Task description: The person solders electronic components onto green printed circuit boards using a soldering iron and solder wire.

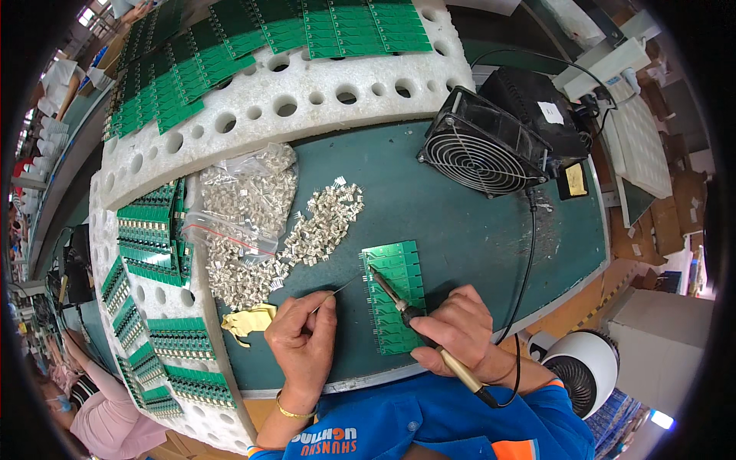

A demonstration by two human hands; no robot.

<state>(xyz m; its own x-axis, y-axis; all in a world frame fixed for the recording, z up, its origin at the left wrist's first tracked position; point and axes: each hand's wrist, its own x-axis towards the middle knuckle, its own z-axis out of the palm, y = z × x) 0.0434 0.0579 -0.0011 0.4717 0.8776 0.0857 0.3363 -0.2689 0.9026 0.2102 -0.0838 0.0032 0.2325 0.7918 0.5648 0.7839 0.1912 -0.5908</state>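
Note:
A green circuit board panel [399,307] lies on the dark green mat in front of me, with a row of pins along its left edge. My right hand [458,328] grips a soldering iron [452,364] by its handle. The iron's tip meets the upper left part of the panel. Between thumb and finger of my left hand [304,337], a thin solder wire [343,287] points toward that same edge. Small white connectors [326,218] are heaped just beyond my left hand. A crumpled yellow piece [249,320] lies beside my left wrist.
A clear plastic bag [257,180] of connectors lies at the left. White foam trays [253,115] carry many green boards on the far and left sides. A black fan [487,149] stands at the far right, a cable [530,261] running toward me. A white fan [583,364] sits off the table's right edge.

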